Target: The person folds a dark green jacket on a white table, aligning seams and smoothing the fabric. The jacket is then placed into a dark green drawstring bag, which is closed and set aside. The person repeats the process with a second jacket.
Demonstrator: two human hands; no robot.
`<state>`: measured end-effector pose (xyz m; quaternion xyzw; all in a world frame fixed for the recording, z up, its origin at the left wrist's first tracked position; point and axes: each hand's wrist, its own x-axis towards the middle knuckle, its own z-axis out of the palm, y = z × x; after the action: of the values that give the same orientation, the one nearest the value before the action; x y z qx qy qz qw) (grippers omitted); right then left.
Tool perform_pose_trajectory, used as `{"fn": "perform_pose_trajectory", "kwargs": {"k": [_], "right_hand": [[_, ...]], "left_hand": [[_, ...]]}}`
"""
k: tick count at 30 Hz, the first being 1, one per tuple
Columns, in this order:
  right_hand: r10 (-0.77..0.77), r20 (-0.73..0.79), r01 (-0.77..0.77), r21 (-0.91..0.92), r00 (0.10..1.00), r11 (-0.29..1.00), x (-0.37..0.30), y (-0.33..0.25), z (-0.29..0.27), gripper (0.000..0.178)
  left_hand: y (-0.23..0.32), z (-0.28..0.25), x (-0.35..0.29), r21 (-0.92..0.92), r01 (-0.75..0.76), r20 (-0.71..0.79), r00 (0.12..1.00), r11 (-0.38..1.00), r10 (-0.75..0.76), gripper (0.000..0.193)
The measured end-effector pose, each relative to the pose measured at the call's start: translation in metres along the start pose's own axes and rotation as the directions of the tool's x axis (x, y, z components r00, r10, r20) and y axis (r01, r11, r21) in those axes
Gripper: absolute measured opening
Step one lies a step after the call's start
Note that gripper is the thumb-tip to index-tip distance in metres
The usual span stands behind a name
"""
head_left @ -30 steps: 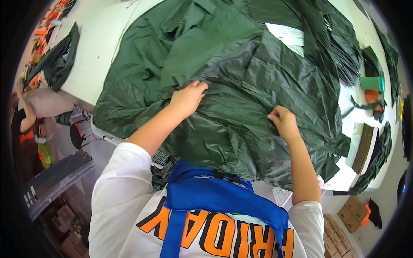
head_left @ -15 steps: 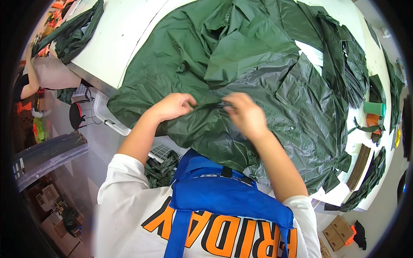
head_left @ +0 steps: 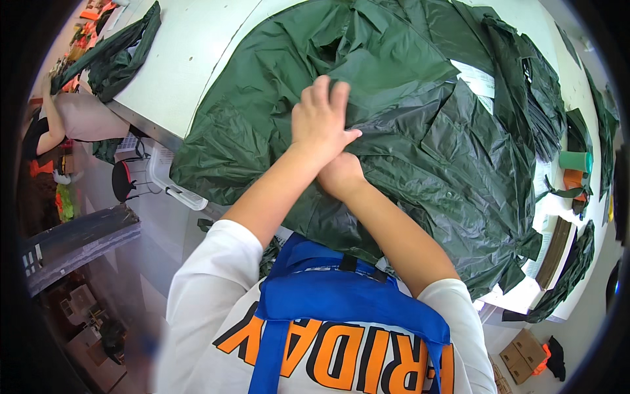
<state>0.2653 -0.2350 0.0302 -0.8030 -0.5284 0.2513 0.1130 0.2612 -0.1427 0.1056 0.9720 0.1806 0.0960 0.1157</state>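
A large sheet of shiny dark green waterproof fabric (head_left: 420,164), creased and partly folded, spreads over the table in front of me. My left hand (head_left: 320,118) lies on it with fingers stretched forward and apart, slightly blurred. Just below, my right hand (head_left: 341,176) is closed at a fold of the same fabric. My left wrist crosses over it, so its fingertips are hidden. The near edge of the fabric hangs toward my blue apron (head_left: 348,295).
The white table (head_left: 184,59) has more green fabric (head_left: 128,65) at its left edge, near another person's arm (head_left: 52,125). On the right stand a green cup-like roll (head_left: 575,161) and bundled green strips (head_left: 541,118). A white plastic basket (head_left: 174,180) sits below the table edge. Cardboard boxes (head_left: 522,358) rest lower right.
My left hand has moved forward and right, crossing over my right wrist area and opening onto the fabric. My right hand has shifted slightly left and closer to me. The fold between them has flattened.
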Motion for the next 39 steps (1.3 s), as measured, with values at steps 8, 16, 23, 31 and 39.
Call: {"fn": "perform_pose_trajectory", "kwargs": {"k": [8, 16, 23, 31, 39], "right_hand": [[-0.123, -0.286, 0.161, 0.115, 0.95, 0.98, -0.017, -0.002, -0.024, 0.014], [-0.077, -0.507, 0.293, 0.362, 0.858, 0.885, -0.048, -0.007, -0.055, 0.015], [-0.087, -0.484, 0.293, 0.368, 0.87, 0.883, -0.063, -0.015, -0.066, 0.021], [0.173, -0.652, 0.27, 0.52, 0.738, 0.81, -0.071, -0.025, -0.073, 0.03], [0.142, -0.76, 0.371, 0.46, 0.634, 0.806, -0.075, -0.023, -0.07, 0.028]], "left_hand": [[-0.044, -0.006, 0.02, -0.45, 0.283, 0.078, 0.957, 0.847, -0.278, 0.019], [-0.075, -0.014, -0.032, -0.65, 0.435, 0.61, 0.788, -0.623, -0.087, 0.047], [-0.049, -0.019, -0.034, -0.752, 0.616, 0.652, 0.747, -0.235, -0.131, 0.027], [-0.035, -0.047, -0.044, -0.907, 0.421, 0.419, 0.905, 0.023, -0.07, 0.026], [-0.024, -0.072, -0.061, -0.852, 0.234, 0.282, 0.959, 0.468, 0.034, 0.032]]}}
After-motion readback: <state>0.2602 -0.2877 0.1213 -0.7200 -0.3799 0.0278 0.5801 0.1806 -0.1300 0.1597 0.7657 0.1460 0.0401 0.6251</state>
